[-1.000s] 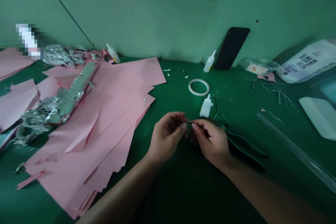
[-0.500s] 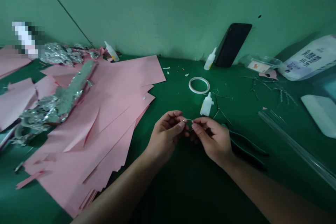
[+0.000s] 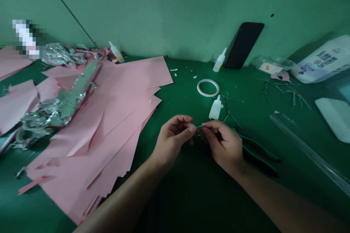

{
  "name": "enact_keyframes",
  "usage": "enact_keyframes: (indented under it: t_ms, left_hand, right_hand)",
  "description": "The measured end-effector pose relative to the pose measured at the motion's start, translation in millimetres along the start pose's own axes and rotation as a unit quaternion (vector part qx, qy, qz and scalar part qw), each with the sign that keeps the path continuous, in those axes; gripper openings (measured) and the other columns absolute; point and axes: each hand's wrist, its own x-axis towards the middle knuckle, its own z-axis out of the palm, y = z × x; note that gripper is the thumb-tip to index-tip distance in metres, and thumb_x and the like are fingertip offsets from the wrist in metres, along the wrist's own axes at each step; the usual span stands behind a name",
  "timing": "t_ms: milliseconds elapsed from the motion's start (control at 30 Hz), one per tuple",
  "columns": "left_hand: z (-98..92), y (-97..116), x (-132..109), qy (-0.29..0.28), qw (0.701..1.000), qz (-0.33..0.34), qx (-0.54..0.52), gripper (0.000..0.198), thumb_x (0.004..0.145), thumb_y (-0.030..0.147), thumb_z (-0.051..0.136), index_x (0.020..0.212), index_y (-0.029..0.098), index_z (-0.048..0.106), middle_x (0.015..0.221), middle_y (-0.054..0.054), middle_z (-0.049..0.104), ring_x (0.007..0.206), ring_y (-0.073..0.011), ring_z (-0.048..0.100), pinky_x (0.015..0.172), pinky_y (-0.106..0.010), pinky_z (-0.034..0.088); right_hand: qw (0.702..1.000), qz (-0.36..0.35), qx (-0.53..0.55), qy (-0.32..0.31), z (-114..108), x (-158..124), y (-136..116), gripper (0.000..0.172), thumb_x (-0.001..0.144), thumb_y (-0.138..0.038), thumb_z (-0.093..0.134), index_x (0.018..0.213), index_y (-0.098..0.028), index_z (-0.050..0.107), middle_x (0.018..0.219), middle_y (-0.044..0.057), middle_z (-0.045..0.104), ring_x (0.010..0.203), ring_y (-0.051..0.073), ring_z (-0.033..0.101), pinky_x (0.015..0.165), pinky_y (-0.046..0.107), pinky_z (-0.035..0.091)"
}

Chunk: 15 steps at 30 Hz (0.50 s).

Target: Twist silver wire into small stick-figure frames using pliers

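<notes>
A small loop of thin wire (image 3: 199, 127) shows between my two hands, low over the green table. Thumb and fingertips of my left hand (image 3: 173, 134) are closed at its left side, partly hiding it. On the other side my right hand (image 3: 225, 143) pinches the loop between thumb and forefinger. Just beyond my right fingers stands a small white glue bottle (image 3: 215, 110). Dark-handled pliers (image 3: 261, 148) lie beside my right wrist, their jaws hidden behind that hand. A twisted wire branch (image 3: 228, 111) rests close to the glue bottle.
Pink paper sheets (image 3: 120, 116) spread across the left, with crumpled silver foil (image 3: 43, 113) on top. Further back are a narrow tape roll (image 3: 208, 95), another glue bottle (image 3: 219, 62) and a leaning black phone (image 3: 244, 45). Clear thin rods (image 3: 308, 151) lie at right.
My right hand has shifted very slightly right, and the left fingertips have altered their hold. Less of the wire loop shows now. The view has tilted a little.
</notes>
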Motion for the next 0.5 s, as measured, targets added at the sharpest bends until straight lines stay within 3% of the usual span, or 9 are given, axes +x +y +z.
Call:
enact_keyframes:
  t_ms: [200,500]
  left_hand:
    - [0.1,7.5,0.6,-0.045,0.999,-0.024,0.012,0.027,0.077,0.013,0.072,0.100,0.015,0.058,0.080,-0.002,0.063,0.069,-0.0135,0.062,0.057,-0.025,0.053]
    - [-7.7,11.8,4.1,-0.077,0.995,-0.038,0.052,0.032,0.074,0.013,0.074,0.100,0.014,0.055,0.076,-0.004,0.068,0.067,-0.0163,0.068,0.055,-0.025,0.056]
  right_hand:
    - [1.000,-0.006,-0.013,0.008,-1.2,-0.8,-1.7,0.007,0.090,-0.020,0.059,0.094,-0.022,0.065,0.078,0.000,0.066,0.064,0.013,0.062,0.059,0.028,0.051]
    - [1.000,-0.022,-0.017,-0.008,-2.5,1.4,-3.7,0.008,0.091,-0.018,0.057,0.092,-0.021,0.065,0.079,0.000,0.066,0.069,0.014,0.061,0.062,0.028,0.049]
